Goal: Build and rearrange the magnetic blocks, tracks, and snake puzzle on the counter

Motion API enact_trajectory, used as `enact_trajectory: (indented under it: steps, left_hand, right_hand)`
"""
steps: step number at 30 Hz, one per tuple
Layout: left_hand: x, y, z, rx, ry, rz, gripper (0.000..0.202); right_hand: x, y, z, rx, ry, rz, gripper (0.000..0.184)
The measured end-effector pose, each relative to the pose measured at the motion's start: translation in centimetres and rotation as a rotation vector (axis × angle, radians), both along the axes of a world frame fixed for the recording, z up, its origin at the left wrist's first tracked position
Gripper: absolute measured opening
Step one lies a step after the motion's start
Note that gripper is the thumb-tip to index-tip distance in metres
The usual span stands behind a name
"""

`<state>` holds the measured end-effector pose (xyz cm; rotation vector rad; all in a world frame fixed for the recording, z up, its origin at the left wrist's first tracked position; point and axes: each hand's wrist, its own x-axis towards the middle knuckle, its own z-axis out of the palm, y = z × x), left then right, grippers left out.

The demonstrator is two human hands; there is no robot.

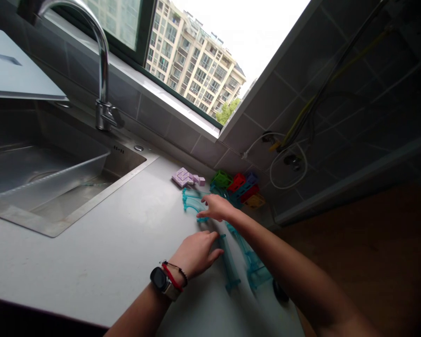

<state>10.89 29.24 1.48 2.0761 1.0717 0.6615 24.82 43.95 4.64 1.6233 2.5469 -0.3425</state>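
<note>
The left hand (195, 252) is spread beside a teal piece (229, 266); whether the right hand (216, 207) grips cannot be told. Leftward, a divided sink (101, 195) is set.

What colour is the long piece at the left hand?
The long piece is teal; the head view shows it.

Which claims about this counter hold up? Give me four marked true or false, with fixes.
1. The dark-faced wristwatch is on the left wrist. True.
2. The angular pale purple pieces lie inside the stainless-steel sink. False: they're on the white counter.
3. The right hand is at the curved chrome faucet. False: it's at the curved translucent teal pieces.
4. A long, narrow translucent teal piece is near the left hand. True.
</note>
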Motion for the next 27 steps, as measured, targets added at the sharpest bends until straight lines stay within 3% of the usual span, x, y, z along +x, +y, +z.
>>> enact_trajectory:
  steps: [4,8,12,17,21,24,27]
  left_hand:
    - [0.2,0.1,-0.2,0.011,-0.032,-0.012,0.041]
    - [0.2,0.1,0.0,-0.016,-0.055,0.025,0.039]
    - [0.0,0.3,0.4,-0.12,-0.111,0.171,0.038]
    - [-0.2,0.9,0.8,-0.26,-0.344,0.309,0.056]
    - [0.3,1.0,1.3,-0.348,-0.553,0.223,0.059]
    - [0.8,0.7,1.7,-0.544,-0.714,0.164,0.061]
    - [1.1,0.3,1.9,-0.718,-0.846,0.152,0.06]
  right_hand:
    - [0.6,-1.1,-0.4,0.014,0.001,-0.019,0.057]
    - [1.7,-2.4,0.1,0.084,0.042,-0.035,0.041]
    - [3.0,-4.4,1.7,0.17,0.134,-0.049,0.013]
    - [4.8,-8.1,4.4,0.208,0.232,-0.056,0.003]
    - [5.5,-10.9,6.0,0.153,0.317,-0.045,0.016]
    - [5.5,-12.3,6.7,0.047,0.399,0.012,0.032]
    - [5.5,-13.0,7.6,-0.059,0.417,0.115,0.035]
